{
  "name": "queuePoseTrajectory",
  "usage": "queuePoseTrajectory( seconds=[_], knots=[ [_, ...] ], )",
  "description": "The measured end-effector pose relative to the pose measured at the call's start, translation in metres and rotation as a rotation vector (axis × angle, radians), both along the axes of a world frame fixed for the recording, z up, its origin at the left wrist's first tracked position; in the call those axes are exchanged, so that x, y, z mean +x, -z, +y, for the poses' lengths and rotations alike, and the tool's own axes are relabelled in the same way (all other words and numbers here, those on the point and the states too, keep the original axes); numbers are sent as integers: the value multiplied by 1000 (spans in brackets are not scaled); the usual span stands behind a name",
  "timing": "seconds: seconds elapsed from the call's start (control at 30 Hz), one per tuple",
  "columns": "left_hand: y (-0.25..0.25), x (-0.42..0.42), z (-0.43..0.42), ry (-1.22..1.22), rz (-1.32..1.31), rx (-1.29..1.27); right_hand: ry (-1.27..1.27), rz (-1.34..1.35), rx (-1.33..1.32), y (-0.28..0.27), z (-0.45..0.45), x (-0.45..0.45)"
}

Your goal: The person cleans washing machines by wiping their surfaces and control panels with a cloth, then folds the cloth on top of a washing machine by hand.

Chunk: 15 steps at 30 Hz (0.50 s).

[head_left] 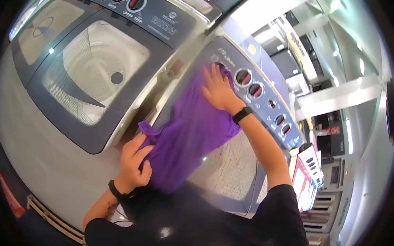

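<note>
A purple cloth [193, 127] lies spread and wrinkled over the top of a grey washing machine [233, 165], covering part of its lid and the upper end of its knob panel [265, 88]. My left hand [135, 162] has its fingers curled round the cloth's near-left edge, where a bunched corner sticks up. On the panel end, my right hand [219, 89] lies flat on the cloth with fingers stretched out, beside a black-and-red knob [243, 77]. The lid's surface shows at the right of the cloth.
A second washing machine [93, 139] stands at the left, with a see-through lid [103, 57] over its tub. A narrow gap separates the two machines. At the right end of the panel are printed cards [305, 180]. Shop shelves and lights fill the far right.
</note>
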<state>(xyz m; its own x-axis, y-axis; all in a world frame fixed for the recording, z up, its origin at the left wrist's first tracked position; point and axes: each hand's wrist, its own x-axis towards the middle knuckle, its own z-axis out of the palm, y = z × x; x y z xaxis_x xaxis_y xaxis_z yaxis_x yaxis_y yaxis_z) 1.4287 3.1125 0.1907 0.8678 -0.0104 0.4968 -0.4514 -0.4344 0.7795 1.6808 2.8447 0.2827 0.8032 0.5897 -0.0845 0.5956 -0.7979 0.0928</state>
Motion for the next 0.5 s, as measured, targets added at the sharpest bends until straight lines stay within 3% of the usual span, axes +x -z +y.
queuePoseTrajectory(
  seconds=[0.17, 0.4, 0.5],
  knots=[
    [10, -1, -2, 4, -39, -58, -182, -125, 2, 4, 27, 28],
    [12, -2, 6, -4, 27, 13, -145, -48, 179, 13, -8, 12],
    [15, 0, 7, 7, 1, 7, -54, -40, 38, -1, -32, -4]
  ],
)
